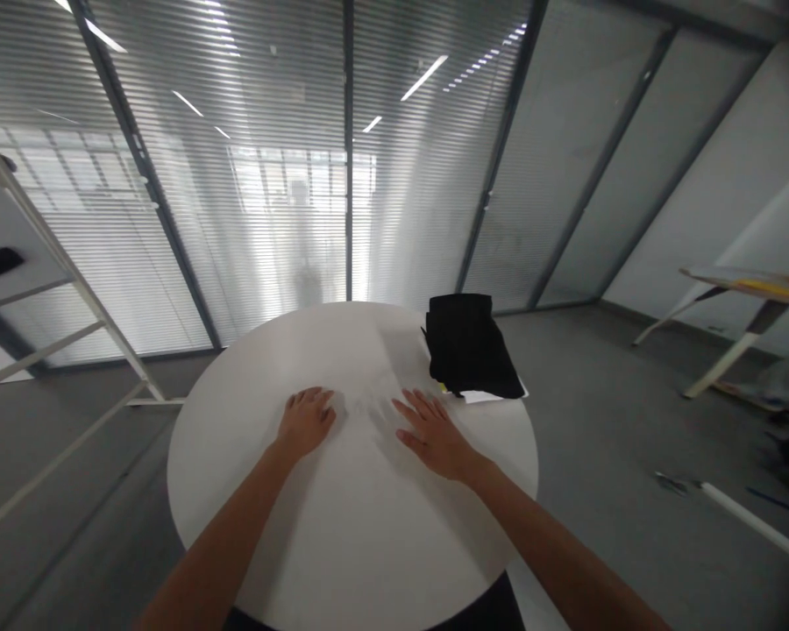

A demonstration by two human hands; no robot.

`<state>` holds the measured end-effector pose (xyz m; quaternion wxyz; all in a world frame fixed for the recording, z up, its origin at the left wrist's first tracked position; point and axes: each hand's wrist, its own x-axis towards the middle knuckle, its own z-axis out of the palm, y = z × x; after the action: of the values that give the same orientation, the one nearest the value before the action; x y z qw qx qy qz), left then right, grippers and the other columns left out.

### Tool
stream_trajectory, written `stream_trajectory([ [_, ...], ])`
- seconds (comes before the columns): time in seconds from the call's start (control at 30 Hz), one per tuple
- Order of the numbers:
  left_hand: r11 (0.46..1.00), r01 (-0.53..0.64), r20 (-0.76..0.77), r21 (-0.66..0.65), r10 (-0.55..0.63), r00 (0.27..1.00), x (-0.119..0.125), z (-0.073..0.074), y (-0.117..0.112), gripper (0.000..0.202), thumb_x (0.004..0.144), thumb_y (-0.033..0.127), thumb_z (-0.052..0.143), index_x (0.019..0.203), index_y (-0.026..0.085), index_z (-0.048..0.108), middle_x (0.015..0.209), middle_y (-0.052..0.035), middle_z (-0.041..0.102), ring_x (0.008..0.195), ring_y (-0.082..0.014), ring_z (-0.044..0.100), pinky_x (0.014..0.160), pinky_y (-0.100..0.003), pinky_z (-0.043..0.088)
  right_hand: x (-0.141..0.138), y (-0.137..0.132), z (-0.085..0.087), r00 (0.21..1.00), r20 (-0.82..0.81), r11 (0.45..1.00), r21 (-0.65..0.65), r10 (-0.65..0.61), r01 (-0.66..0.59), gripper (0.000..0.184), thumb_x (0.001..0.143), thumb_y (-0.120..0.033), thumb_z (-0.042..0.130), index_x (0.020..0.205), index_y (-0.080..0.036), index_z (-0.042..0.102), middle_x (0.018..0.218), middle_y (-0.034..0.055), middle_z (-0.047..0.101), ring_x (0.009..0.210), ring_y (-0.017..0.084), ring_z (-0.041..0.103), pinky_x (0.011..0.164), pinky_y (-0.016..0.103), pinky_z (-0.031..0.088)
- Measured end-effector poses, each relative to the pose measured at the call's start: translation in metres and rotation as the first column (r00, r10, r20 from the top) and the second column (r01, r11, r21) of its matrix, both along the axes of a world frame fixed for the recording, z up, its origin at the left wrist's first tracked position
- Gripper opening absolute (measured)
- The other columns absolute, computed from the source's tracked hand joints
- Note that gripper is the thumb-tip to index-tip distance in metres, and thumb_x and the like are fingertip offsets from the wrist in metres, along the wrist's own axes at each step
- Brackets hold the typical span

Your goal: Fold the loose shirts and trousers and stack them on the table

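Observation:
My left hand (306, 421) lies palm down on a round white table (250, 517), fingers together and slightly curled at the tips. My right hand (434, 431) rests flat beside it with fingers stretched out and spread. Both press on a pale sheet or cloth (374, 386) that is hard to tell apart from the tabletop. A folded black garment (468, 344) lies on the table's far right edge, on top of white paper (493, 396), a short way beyond my right hand.
Glass walls with closed blinds (342, 158) stand behind the table. A white frame stand (59, 298) is at the left. At the right are a tilted table (749, 289) and a white tube (756, 523) on the grey floor.

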<state>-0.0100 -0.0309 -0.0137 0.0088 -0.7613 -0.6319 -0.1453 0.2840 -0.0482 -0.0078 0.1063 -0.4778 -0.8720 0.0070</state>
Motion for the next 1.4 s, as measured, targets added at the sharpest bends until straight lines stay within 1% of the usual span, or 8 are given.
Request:
stream_trajectory([
  [0.1, 1.000, 0.003, -0.052, 0.001, -0.003, 0.999, 0.007, -0.005, -0.016, 0.048, 0.093, 0.041, 0.033, 0.137, 0.028, 0.048, 0.144, -0.0065, 0.045, 0.130, -0.0247, 0.040, 0.108, -0.047, 0.027, 0.001, 0.000, -0.009, 0.999, 0.013, 0.999, -0.036, -0.040, 0.041, 0.063, 0.095, -0.059, 0.026, 0.150, -0.028, 0.025, 0.157, 0.0067, 0.018, 0.144, 0.028, 0.015, 0.113, 0.054, 0.016],
  [0.2, 0.994, -0.107, -0.071, -0.018, 0.106, 0.992, 0.013, -0.012, -0.026, 0.054, 0.093, 0.049, 0.028, 0.142, 0.028, 0.043, 0.149, -0.0097, 0.038, 0.136, -0.0308, 0.032, 0.107, -0.058, 0.021, 0.000, 0.002, -0.018, 0.997, 0.054, 0.998, -0.037, -0.046, 0.048, 0.066, 0.094, -0.061, 0.027, 0.150, -0.026, 0.026, 0.157, 0.0088, 0.019, 0.144, 0.029, 0.016, 0.113, 0.055, 0.013],
  [0.27, 0.987, -0.159, -0.067, -0.037, 0.156, 0.985, 0.015, -0.016, -0.028, 0.060, 0.093, 0.055, 0.026, 0.144, 0.027, 0.039, 0.152, -0.0115, 0.033, 0.139, -0.0338, 0.026, 0.108, -0.061, 0.016, -0.002, 0.003, -0.022, 0.996, 0.075, 0.997, -0.045, -0.052, 0.055, 0.067, 0.093, -0.062, 0.026, 0.150, -0.026, 0.027, 0.156, 0.0099, 0.021, 0.143, 0.030, 0.018, 0.112, 0.055, 0.013],
  [0.43, 0.983, -0.141, -0.067, -0.116, 0.134, 0.989, 0.014, -0.021, -0.024, 0.070, 0.090, 0.064, 0.020, 0.148, 0.026, 0.031, 0.157, -0.0106, 0.022, 0.144, -0.0332, 0.015, 0.111, -0.060, 0.009, -0.004, 0.006, -0.026, 0.994, 0.088, 0.997, -0.024, -0.067, 0.069, 0.066, 0.093, -0.063, 0.027, 0.149, -0.029, 0.027, 0.156, 0.0083, 0.021, 0.143, 0.030, 0.020, 0.112, 0.056, 0.016],
  [0.6, 0.979, -0.125, -0.076, -0.160, 0.114, 0.991, 0.011, -0.021, -0.023, 0.078, 0.086, 0.070, 0.016, 0.151, 0.027, 0.024, 0.158, -0.0095, 0.014, 0.145, -0.0329, 0.008, 0.110, -0.061, 0.006, -0.003, 0.004, -0.023, 0.994, 0.088, 0.998, -0.026, -0.061, 0.064, 0.067, 0.092, -0.065, 0.025, 0.149, -0.030, 0.027, 0.156, 0.0075, 0.022, 0.143, 0.030, 0.020, 0.112, 0.055, 0.016],
  [0.83, 0.980, -0.111, -0.074, -0.163, 0.100, 0.992, 0.010, -0.021, -0.022, 0.076, 0.087, 0.068, 0.021, 0.151, 0.026, 0.024, 0.158, -0.0099, 0.014, 0.145, -0.0331, 0.008, 0.110, -0.062, 0.005, -0.002, 0.005, -0.023, 0.995, 0.079, 0.997, -0.032, -0.066, 0.069, 0.067, 0.092, -0.065, 0.025, 0.149, -0.030, 0.028, 0.156, 0.0070, 0.023, 0.143, 0.029, 0.020, 0.112, 0.053, 0.016],
  [1.2, 0.977, -0.121, -0.090, -0.177, 0.106, 0.990, 0.011, -0.021, -0.021, 0.079, 0.086, 0.071, 0.017, 0.151, 0.025, 0.023, 0.158, -0.0105, 0.014, 0.145, -0.0319, 0.008, 0.110, -0.063, 0.006, -0.002, 0.006, -0.024, 0.996, 0.061, 0.997, -0.032, -0.072, 0.074, 0.065, 0.092, -0.064, 0.027, 0.148, -0.031, 0.031, 0.155, 0.0060, 0.024, 0.142, 0.029, 0.022, 0.112, 0.052, 0.017],
  [1.4, 0.982, -0.115, -0.055, -0.149, 0.108, 0.993, 0.011, -0.020, -0.022, 0.077, 0.087, 0.069, 0.020, 0.149, 0.025, 0.028, 0.157, -0.0105, 0.018, 0.144, -0.0336, 0.012, 0.110, -0.062, 0.008, -0.001, 0.005, -0.025, 0.995, 0.066, 0.996, -0.022, -0.080, 0.082, 0.065, 0.092, -0.064, 0.027, 0.148, -0.031, 0.030, 0.155, 0.0056, 0.025, 0.142, 0.028, 0.023, 0.113, 0.052, 0.016],
])
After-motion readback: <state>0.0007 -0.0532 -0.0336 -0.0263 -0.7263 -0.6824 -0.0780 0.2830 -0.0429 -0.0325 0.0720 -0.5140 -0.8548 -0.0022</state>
